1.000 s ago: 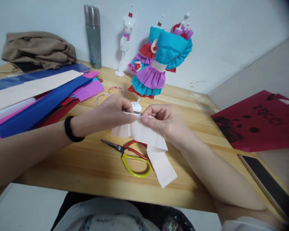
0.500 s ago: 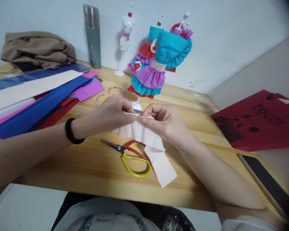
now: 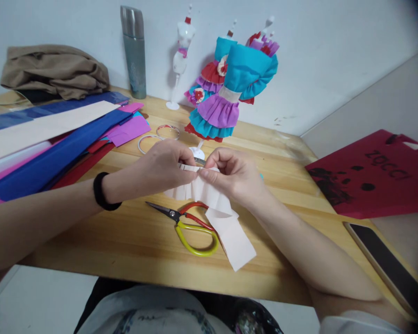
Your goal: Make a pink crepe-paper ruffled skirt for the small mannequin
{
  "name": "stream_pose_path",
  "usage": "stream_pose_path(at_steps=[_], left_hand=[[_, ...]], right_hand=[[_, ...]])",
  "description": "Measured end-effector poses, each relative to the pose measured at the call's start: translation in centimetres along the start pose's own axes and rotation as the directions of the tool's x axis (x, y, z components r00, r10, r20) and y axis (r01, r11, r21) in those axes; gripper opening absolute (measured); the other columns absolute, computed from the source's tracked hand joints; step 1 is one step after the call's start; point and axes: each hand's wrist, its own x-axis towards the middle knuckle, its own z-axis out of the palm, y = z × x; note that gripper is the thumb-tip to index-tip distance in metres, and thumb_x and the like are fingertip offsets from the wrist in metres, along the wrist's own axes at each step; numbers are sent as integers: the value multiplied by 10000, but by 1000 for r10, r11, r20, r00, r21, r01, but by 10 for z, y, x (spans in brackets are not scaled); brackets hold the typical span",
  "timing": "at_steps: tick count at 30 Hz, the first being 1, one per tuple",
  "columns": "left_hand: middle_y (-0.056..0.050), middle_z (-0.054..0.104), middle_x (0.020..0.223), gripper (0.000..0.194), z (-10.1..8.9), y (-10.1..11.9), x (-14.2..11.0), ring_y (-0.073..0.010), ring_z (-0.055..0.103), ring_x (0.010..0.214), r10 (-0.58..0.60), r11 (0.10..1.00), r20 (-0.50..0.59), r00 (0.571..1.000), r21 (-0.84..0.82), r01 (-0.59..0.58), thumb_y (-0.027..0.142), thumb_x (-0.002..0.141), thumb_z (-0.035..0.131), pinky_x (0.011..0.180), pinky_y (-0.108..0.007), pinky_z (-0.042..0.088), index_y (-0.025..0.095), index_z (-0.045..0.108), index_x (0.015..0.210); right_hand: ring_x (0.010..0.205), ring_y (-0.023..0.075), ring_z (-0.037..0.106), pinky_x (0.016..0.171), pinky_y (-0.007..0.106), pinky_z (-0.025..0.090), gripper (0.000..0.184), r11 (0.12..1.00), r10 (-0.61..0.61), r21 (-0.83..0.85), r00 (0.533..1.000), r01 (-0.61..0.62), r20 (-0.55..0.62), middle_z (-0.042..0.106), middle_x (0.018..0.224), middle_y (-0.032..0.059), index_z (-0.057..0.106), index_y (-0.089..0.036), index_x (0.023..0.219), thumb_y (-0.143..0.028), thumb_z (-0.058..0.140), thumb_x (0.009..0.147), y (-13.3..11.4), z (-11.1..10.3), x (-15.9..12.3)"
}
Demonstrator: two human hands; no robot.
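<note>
A pale pink strip of crepe paper (image 3: 232,236) is gathered into pleats along its upper edge, and its loose end trails down onto the table. My left hand (image 3: 170,164) pinches the pleated edge between thumb and fingers. Close beside it, my right hand (image 3: 231,174) grips the same edge with thumb and forefinger. Scissors (image 3: 195,227) with one red and one yellow handle lie just below the hands, blades apart, partly under the strip. Behind the fingers shows a bit of a dark metallic thing (image 3: 199,161), mostly hidden.
Folded coloured paper (image 3: 69,144) is piled at the left. Dress forms, one in a turquoise and purple paper dress (image 3: 230,93), stand at the back near a flask (image 3: 134,60) and tape rolls (image 3: 149,141). A red bag (image 3: 372,176) and phone (image 3: 379,264) are at the right.
Both hands have shifted slightly, and the right thumb has moved a little left along the pleated edge. The hanging part of the strip has swung slightly left.
</note>
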Motion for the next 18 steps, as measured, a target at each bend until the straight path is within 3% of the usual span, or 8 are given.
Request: stream_pose_path(at_steps=[8,13,18], left_hand=[[49,378,470,236,-1,-4,1,-66,328,499,-14,1000,-2,1000,-5,14,169,689,603,478,-232,215,132,499,480],[49,328,463,310,2,-5,0,-64,278,498,25,1000,-45,999,1,-25,252,715,605,468,-246,178,138,459,467],[52,291,472,303,2,-4,0,-57,270,497,23,999,-41,999,44,-21,192,715,560,475,-243,182,136,412,457]], right_hand=[[512,107,435,487,261,326,188,1000,-8,2,1000,8,3,528,596,-22,545,-203,658,-300,686,736,-8,-3,-1],[545,119,467,515,270,338,171,982,-106,-164,993,95,-59,570,622,-4,556,-197,652,-263,680,749,-11,-2,-5],[560,125,508,528,265,347,79,925,-243,-329,962,192,-121,613,630,2,621,-185,710,-211,654,777,-9,2,-10]])
